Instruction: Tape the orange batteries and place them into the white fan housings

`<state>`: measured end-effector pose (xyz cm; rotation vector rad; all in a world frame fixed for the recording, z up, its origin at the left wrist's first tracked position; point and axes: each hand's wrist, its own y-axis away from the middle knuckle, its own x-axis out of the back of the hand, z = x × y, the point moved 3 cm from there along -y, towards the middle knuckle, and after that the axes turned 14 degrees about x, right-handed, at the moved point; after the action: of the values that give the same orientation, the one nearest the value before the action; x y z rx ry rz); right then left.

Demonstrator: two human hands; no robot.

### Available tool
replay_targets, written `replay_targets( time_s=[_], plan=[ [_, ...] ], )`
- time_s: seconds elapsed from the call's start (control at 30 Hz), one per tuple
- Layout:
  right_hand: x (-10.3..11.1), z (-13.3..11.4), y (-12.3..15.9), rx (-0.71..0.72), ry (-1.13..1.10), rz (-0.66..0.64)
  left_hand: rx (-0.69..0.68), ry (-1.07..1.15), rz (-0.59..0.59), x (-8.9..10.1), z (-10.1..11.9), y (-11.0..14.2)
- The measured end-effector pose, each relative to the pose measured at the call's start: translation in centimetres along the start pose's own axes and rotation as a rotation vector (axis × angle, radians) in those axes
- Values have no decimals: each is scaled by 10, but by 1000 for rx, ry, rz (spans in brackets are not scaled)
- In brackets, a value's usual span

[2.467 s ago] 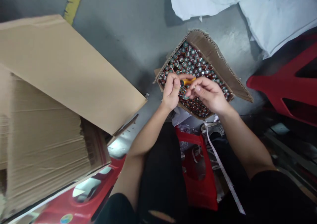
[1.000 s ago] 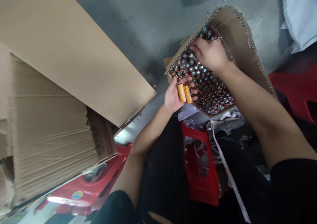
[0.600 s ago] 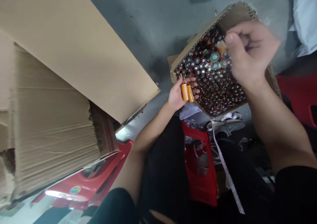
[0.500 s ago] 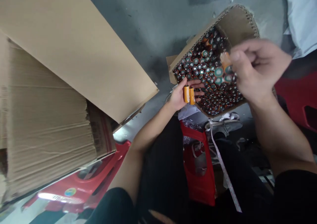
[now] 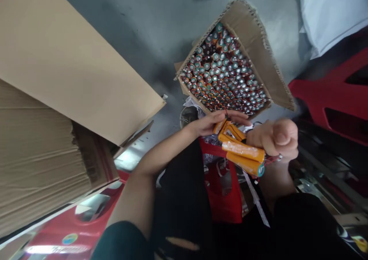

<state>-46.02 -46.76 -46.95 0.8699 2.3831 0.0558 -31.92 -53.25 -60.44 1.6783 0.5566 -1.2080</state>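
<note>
Orange wrapped battery packs (image 5: 243, 151) with thin red wires lie between my two hands, over my lap. My left hand (image 5: 208, 123) curls around the far packs, its fingers extended behind them. My right hand (image 5: 274, 139) is closed at the right end of the nearer pair of cells, where wires and a small white connector hang. Its inner fingers are partly hidden, but the nearer pair appears gripped there. Just beyond both hands stands an open cardboard box (image 5: 280, 95), packed with many upright batteries (image 5: 215, 72) showing green and silver ends.
Large cardboard boxes (image 5: 86, 61) fill the left side. A red plastic stool (image 5: 230, 210) sits between my legs, and another red stool (image 5: 339, 84) is at the right. White sacks (image 5: 330, 15) lie at the upper right. A white strap (image 5: 257, 200) hangs near my knee.
My right hand has come down and toward me from above the box, meeting my left hand. More orange packs are now gathered between the hands. The view has shifted right.
</note>
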Motion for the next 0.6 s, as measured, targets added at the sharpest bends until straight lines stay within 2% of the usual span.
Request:
replay_targets(
  time_s=[0.07,0.13,0.2,0.27,0.3,0.37,0.5,0.6],
  plan=[
    [3,-19,17,22,-90,49,48,-75,50,6,-7,12],
    [7,-50,37,45,-153,83,64,-127,143,10,-7,33],
    [8,-93,57,79,-174,121,-2,-104,286,7,1,59],
    [2,-145,76,133,-164,160,-140,-39,427,-9,14,83],
    [-3,-173,85,172,-150,162,-201,-26,459,-23,20,91],
    [-15,-231,99,252,-94,111,-264,-64,433,-61,29,98],
    [-52,-343,136,361,165,-63,-299,-239,239,-162,32,93],
    [-90,-416,192,393,423,-115,-227,-383,47,-238,13,86]
  ],
)
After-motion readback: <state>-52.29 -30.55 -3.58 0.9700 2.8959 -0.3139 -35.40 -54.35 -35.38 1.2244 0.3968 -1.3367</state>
